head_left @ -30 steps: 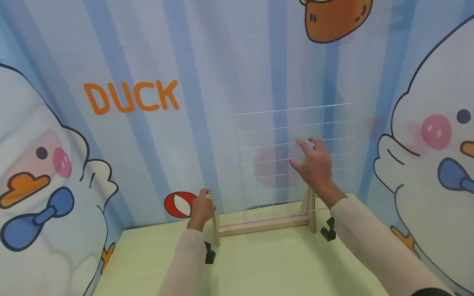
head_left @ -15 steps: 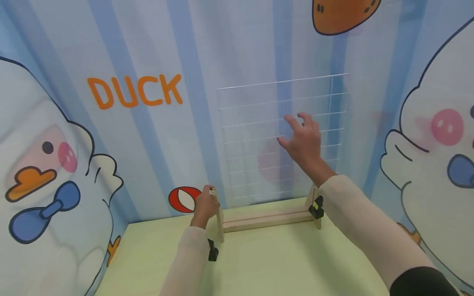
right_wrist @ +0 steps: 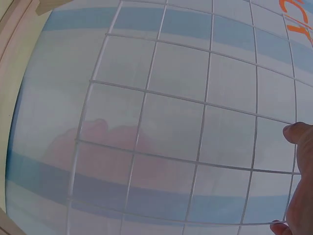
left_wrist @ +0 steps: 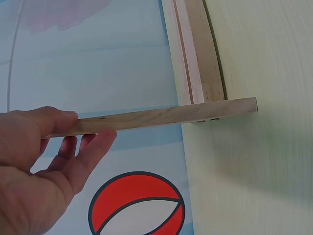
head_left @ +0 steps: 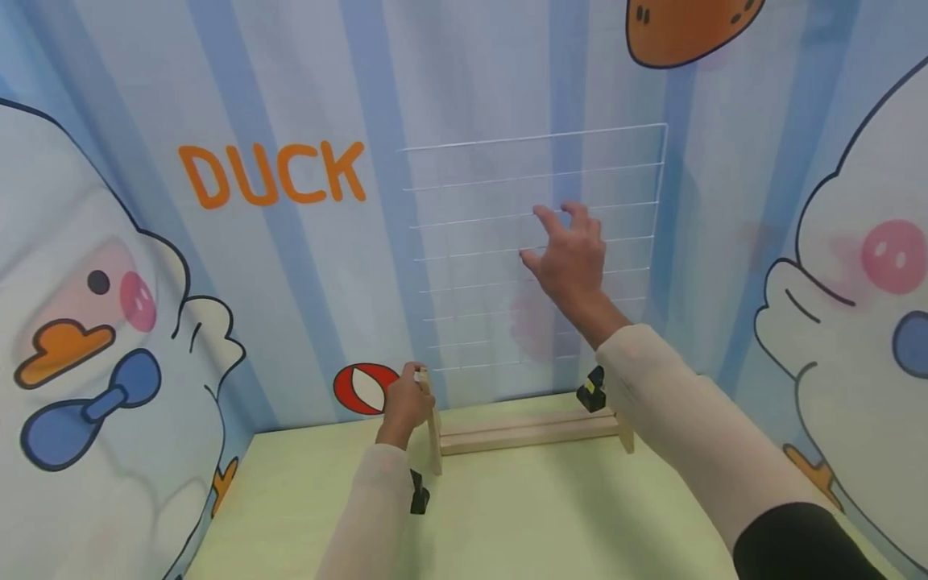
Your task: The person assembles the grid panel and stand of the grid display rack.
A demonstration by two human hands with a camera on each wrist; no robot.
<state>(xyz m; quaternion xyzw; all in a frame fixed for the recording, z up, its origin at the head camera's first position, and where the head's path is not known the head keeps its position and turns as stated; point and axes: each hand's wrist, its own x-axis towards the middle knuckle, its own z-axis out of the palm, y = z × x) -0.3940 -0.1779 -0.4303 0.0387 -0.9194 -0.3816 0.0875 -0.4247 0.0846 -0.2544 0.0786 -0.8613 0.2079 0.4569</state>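
Observation:
My right hand (head_left: 573, 258) holds a white wire grid panel (head_left: 464, 221) with its fingers spread over the wires. In the right wrist view, the thumb and a fingertip hook around wires of the grid (right_wrist: 205, 103). The panel's lower edge hangs above a wooden stand (head_left: 529, 437), with a gap between them. My left hand (head_left: 408, 403) pinches the top of the stand's left upright. In the left wrist view, that flat upright (left_wrist: 161, 116) lies between thumb and fingers, and a grooved wooden crossbar (left_wrist: 210, 63) joins it. My right sleeve covers part of the right upright.
The stand rests on a pale yellow-green tabletop (head_left: 522, 515), near its back edge. Right behind it rises a striped blue backdrop (head_left: 464, 64) printed with ducks and orange lettering. Small black pieces (head_left: 418, 493) sit beside each sleeve.
My right hand has moved up and left, lifting the wire grid panel away from the stand. The left hand keeps its pinch on the upright. The head view has shifted slightly.

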